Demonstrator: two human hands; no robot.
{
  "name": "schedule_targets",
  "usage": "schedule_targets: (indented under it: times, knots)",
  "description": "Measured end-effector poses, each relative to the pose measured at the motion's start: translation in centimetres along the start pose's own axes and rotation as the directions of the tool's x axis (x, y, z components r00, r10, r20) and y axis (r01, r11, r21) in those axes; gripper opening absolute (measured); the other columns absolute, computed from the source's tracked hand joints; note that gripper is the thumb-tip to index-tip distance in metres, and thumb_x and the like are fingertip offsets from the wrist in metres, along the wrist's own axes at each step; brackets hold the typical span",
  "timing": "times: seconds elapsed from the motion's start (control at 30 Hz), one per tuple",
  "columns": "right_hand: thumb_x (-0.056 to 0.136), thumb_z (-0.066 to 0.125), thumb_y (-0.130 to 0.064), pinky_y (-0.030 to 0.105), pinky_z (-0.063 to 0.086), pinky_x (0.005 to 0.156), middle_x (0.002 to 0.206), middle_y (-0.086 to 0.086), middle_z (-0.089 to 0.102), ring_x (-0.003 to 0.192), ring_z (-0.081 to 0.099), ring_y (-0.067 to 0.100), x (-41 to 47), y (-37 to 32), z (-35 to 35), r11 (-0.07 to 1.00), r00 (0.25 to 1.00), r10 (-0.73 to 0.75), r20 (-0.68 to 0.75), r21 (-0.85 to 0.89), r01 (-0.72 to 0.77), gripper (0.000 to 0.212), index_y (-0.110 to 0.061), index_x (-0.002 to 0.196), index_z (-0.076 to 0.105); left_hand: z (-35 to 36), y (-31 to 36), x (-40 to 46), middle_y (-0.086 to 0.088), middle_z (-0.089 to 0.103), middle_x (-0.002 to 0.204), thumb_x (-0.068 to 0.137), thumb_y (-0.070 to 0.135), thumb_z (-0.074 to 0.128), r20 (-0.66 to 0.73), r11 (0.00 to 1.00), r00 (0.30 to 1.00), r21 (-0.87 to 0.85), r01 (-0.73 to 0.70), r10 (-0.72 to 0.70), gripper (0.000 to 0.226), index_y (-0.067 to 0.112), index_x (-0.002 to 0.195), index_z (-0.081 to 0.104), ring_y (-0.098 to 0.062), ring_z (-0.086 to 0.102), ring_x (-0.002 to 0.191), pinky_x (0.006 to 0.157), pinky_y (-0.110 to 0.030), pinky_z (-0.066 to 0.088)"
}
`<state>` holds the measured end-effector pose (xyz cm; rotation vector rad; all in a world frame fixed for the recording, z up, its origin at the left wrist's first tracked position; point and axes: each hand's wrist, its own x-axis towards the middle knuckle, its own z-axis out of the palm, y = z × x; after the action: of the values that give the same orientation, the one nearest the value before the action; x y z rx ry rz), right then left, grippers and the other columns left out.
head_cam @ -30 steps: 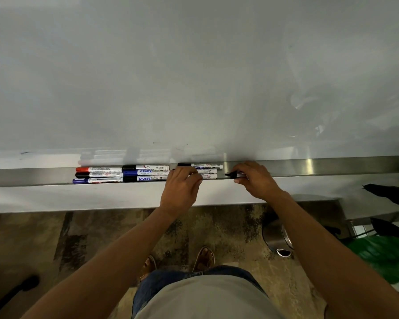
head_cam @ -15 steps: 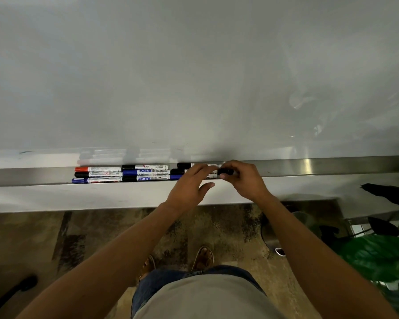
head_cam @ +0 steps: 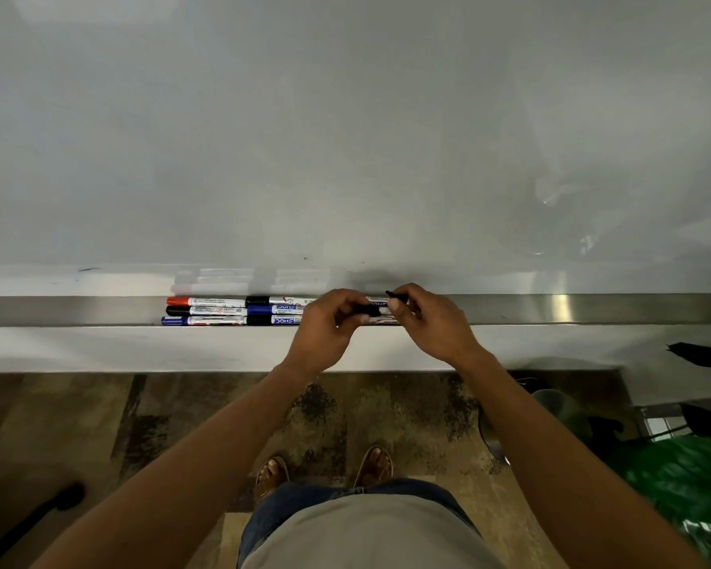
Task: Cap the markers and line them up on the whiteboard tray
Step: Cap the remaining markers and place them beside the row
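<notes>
Several capped markers lie in rows on the steel whiteboard tray (head_cam: 551, 309): a red-capped one (head_cam: 206, 301), a black-capped one (head_cam: 206, 310) and a blue-capped one (head_cam: 202, 321), with three more (head_cam: 271, 310) end to end on their right. Just above the tray's middle, my left hand (head_cam: 325, 326) pinches a marker (head_cam: 366, 310) whose dark end points right. My right hand (head_cam: 436, 322) holds a small black cap (head_cam: 395, 296) in its fingertips, close to that end. More markers (head_cam: 376, 300) lie partly hidden behind my fingers.
The whiteboard (head_cam: 345, 137) fills the upper view. Below the tray are a patterned floor and my sandalled feet (head_cam: 325, 470). A metal bin (head_cam: 494, 439) and a green plant (head_cam: 682, 482) stand at the lower right. A black rod-like object (head_cam: 54, 501) lies at the lower left.
My right hand lifted the black cap off the tray and brought it left. My left hand picked up a marker and raised it to meet the cap.
</notes>
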<state>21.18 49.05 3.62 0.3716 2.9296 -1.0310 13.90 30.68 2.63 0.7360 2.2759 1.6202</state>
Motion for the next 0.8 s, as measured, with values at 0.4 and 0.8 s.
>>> schedule_targets:
  times: [0.4,0.8]
  knots:
    - [0.097,0.019,-0.052,0.033,0.031,0.067,0.083,-0.001,0.064,0.075,0.057,0.023,0.2,-1.2,0.6,0.942,0.982,-0.184,-0.039,-0.291,0.165,0.051,-0.025,0.102,0.063,-1.5,0.0,0.2,0.002,0.072,0.087,0.079,-0.004,0.070,0.044,0.965,0.988,-0.210,0.157,-0.151,0.030,0.023,0.090,0.066,-0.011,0.068,0.080,0.076,-0.021,0.051]
    - [0.070,0.015,-0.090,0.035,0.042,0.076,0.070,-0.010,0.064,0.071,0.059,0.014,0.7,-3.2,0.8,0.966,1.000,0.001,0.026,-0.257,0.006,0.076,-0.030,0.074,0.060,-0.5,0.6,0.3,0.000,0.073,0.089,0.078,-0.004,0.071,0.068,0.980,0.995,-0.180,0.088,-0.076,0.029,0.020,0.093,0.069,-0.014,0.070,0.083,0.078,-0.025,0.054]
